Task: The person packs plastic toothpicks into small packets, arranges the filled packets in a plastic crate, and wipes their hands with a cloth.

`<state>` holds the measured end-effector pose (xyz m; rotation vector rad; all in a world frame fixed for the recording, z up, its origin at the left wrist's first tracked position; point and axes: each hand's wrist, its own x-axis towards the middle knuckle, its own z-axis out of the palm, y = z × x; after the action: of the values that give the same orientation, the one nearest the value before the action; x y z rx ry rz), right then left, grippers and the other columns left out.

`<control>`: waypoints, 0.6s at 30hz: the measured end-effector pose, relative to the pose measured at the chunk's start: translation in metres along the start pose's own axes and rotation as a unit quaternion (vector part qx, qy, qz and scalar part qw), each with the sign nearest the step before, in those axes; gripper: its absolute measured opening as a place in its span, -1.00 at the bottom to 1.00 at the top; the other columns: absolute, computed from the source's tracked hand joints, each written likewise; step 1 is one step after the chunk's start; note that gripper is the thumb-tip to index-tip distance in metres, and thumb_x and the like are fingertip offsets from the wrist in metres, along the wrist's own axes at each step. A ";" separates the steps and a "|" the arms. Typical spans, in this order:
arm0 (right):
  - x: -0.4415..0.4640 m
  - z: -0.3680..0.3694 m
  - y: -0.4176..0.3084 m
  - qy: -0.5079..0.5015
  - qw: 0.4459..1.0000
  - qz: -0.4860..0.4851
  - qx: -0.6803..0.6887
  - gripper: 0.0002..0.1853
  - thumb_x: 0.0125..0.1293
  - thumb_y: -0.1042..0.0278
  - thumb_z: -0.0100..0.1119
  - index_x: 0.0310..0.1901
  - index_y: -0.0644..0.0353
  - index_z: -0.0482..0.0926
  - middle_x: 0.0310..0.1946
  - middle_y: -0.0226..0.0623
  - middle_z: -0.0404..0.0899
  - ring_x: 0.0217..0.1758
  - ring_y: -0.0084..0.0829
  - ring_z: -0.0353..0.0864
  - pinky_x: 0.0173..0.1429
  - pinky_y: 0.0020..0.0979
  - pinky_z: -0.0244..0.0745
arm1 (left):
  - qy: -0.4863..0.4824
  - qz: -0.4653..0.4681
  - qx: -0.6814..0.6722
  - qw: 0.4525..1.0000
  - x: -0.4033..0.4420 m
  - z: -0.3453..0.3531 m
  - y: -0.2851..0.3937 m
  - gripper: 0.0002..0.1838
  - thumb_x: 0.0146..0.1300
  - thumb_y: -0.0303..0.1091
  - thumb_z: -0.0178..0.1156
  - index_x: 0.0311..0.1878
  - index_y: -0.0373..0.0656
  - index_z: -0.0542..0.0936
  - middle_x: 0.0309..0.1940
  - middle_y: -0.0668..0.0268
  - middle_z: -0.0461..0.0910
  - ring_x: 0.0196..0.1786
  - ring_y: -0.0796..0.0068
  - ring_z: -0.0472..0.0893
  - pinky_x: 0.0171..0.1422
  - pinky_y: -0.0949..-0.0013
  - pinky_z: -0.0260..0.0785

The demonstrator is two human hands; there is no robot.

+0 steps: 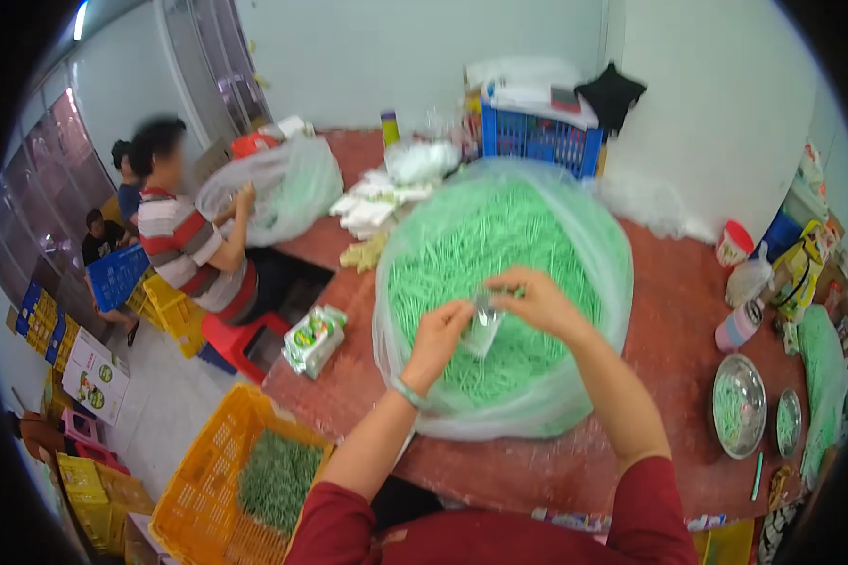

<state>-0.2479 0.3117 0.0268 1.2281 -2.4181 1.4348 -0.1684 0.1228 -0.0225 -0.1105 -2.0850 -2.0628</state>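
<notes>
A small clear plastic bag [481, 330] with a whitish lower part is held between my hands, above a large heap of thin light-green sticks [499, 226]. My left hand [437, 341] pinches the bag's left edge. On the other side, my right hand [535, 299] has its fingers closed at the bag's upper right edge. The heap fills a big translucent plastic sack [396, 414], its mouth spread wide on the red table [650, 471]. Whether any sticks are inside the small bag I cannot tell.
A packed bundle [314, 340] lies left of the sack. An orange crate [193, 480] holds darker green sticks. Metal bowls [739, 407] and a pink bottle [738, 325] stand at right. Behind are a blue basket [540, 137] and white packets [379, 200]. A person [184, 226] handles another sack.
</notes>
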 end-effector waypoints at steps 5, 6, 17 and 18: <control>0.001 -0.006 -0.027 0.051 0.998 0.041 0.002 -0.70 0.18 0.36 0.33 -0.04 0.18 0.67 -0.33 -0.20 0.60 -0.29 -0.35 0.60 -0.19 -0.38 0.51 | 0.005 0.012 0.032 0.999 0.001 0.011 0.023 -0.78 0.31 -0.35 0.24 -0.10 -0.30 0.67 -0.37 0.46 0.63 -0.30 0.73 0.48 -0.20 0.54 0.34; 0.001 -0.004 -0.023 0.051 0.997 0.048 0.014 -0.70 0.17 0.37 0.33 -0.04 0.19 0.67 -0.35 -0.21 0.60 -0.32 -0.36 0.60 -0.21 -0.38 0.51 | -0.001 0.020 0.043 0.999 0.001 0.013 0.027 -0.78 0.29 -0.35 0.25 -0.10 -0.30 0.67 -0.36 0.43 0.64 -0.29 0.70 0.50 -0.17 0.51 0.36; -0.013 0.007 -0.045 0.075 0.974 0.099 0.189 -0.78 0.25 0.45 0.23 -0.06 0.15 0.66 -0.43 -0.47 0.55 -0.39 -0.65 0.47 -0.27 -0.51 0.41 | -0.133 -0.116 -0.053 0.983 -0.010 0.011 0.023 -0.72 0.23 -0.40 0.30 0.00 -0.27 0.62 -0.19 0.37 0.66 -0.19 0.62 0.59 -0.09 0.46 0.42; -0.014 0.007 -0.043 0.071 0.977 0.089 0.178 -0.80 0.27 0.43 0.23 -0.07 0.16 0.67 -0.40 -0.44 0.57 -0.37 -0.61 0.50 -0.24 -0.49 0.43 | -0.134 -0.121 -0.074 0.981 -0.010 0.011 0.020 -0.72 0.25 -0.40 0.29 0.01 -0.27 0.61 -0.17 0.36 0.66 -0.18 0.61 0.59 -0.08 0.45 0.43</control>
<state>-0.2079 0.3042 0.0473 0.9374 -2.2900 2.0019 -0.1560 0.1346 -0.0045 -0.1736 -2.1875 -2.4706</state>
